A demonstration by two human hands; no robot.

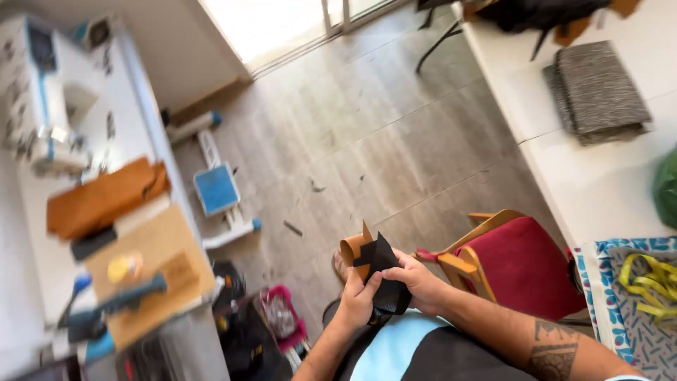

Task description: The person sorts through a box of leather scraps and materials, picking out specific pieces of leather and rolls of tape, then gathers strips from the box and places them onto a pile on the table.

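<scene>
Both hands, left hand (358,300) and right hand (417,282), pinch a black, pointed piece of leather-like material (383,271) over the lap beside a red-cushioned wooden chair (518,264), a tan curled strip (352,248) half hidden behind it.

No labels, signs or screens show. The only package is a small clear bag (280,315) in a pink tray (299,335) on the floor beside the left surface (39,233).

Grey plank floor (367,148) w/ bright window light, white tables (599,183) both sides, red-cushioned wooden chair (518,264) nearby.
</scene>
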